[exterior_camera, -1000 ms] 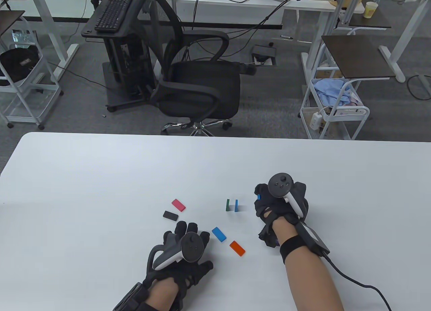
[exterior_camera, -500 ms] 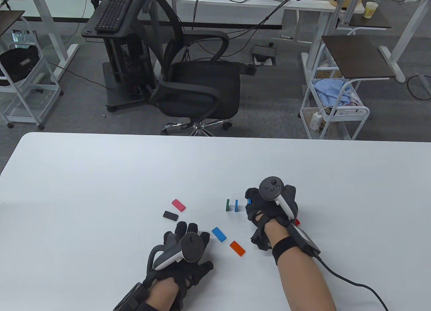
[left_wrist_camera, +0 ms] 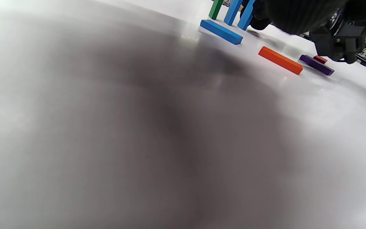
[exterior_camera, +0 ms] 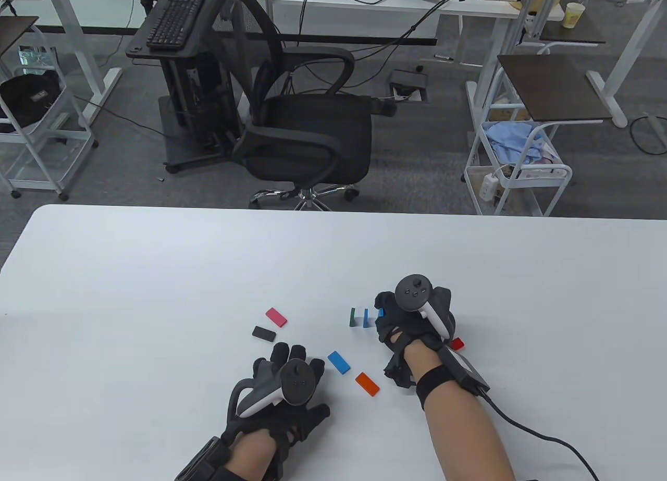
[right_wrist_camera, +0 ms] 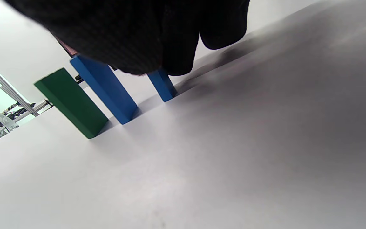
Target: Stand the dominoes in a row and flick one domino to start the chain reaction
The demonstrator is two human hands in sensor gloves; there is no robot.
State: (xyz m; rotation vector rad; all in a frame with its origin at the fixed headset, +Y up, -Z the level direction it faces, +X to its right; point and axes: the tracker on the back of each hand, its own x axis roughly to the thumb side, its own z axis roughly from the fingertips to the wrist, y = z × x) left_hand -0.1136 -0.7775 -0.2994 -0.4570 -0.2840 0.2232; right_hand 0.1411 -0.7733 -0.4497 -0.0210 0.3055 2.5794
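A green domino [exterior_camera: 353, 318] and a blue domino [exterior_camera: 366, 318] stand upright side by side on the white table [exterior_camera: 156, 272]. Just right of them my right hand [exterior_camera: 386, 314] pinches a third, blue domino [exterior_camera: 381, 311] by its top. In the right wrist view that held domino [right_wrist_camera: 162, 84] touches the table with its lower end, next to the standing blue domino [right_wrist_camera: 105, 89] and the green one [right_wrist_camera: 71, 103]. My left hand [exterior_camera: 292, 366] rests flat on the table, fingers spread, holding nothing.
Lying flat are a pink domino [exterior_camera: 276, 317], a black one [exterior_camera: 264, 333], a blue one [exterior_camera: 338, 361], an orange one [exterior_camera: 367, 384] and a red one [exterior_camera: 457, 344]. A purple domino [left_wrist_camera: 316, 64] lies under my right wrist. An office chair [exterior_camera: 307, 137] stands beyond the table's far edge.
My right hand has carried the blue domino leftward, close to the two standing ones, uncovering the red domino on its right. The left hand has not moved.
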